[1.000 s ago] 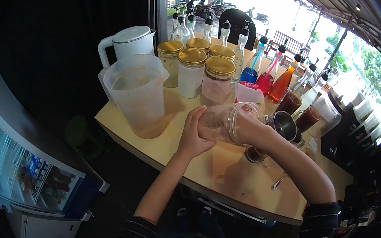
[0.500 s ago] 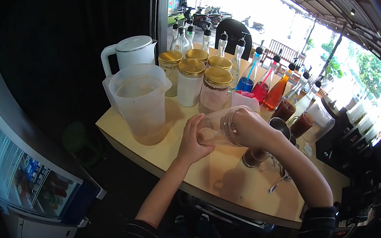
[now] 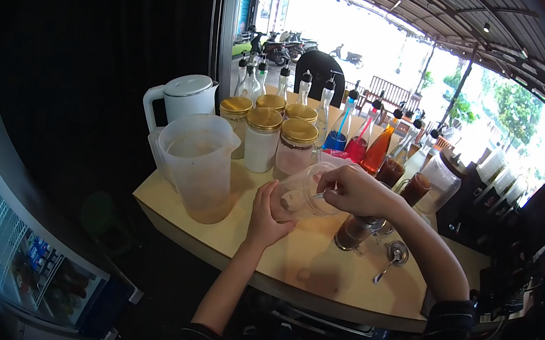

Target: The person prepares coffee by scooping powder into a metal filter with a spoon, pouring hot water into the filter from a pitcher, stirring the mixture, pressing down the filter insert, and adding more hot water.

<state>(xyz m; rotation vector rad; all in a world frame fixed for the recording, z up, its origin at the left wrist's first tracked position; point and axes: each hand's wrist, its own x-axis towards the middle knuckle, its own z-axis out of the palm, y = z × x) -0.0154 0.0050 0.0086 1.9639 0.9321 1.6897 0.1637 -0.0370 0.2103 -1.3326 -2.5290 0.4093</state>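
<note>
My left hand (image 3: 264,215) is wrapped round the base of a clear jar (image 3: 311,212), tilted with its mouth to the right. My right hand (image 3: 351,189) is at the jar's mouth, its fingers pinched on the handle of a pale spoon (image 3: 290,200). The spoon's bowl is inside the jar with a little brown matter on it; the exact contents are hard to make out. Below my right wrist stands a glass mug (image 3: 349,235) of brown drink, partly hidden. Behind the jar are several gold-lidded jars (image 3: 297,147).
To the left stand a cloudy plastic pitcher (image 3: 194,174) and a white kettle (image 3: 189,100). Bottles (image 3: 378,151) with pumps line the back. A small metal dish (image 3: 398,251) with a metal spoon (image 3: 381,272) lies on the right of the wooden counter (image 3: 277,262).
My right hand has drawn back from deep in the jar's mouth, and its fingers show now. The jar stays tilted in my left hand. The camera view has shifted.
</note>
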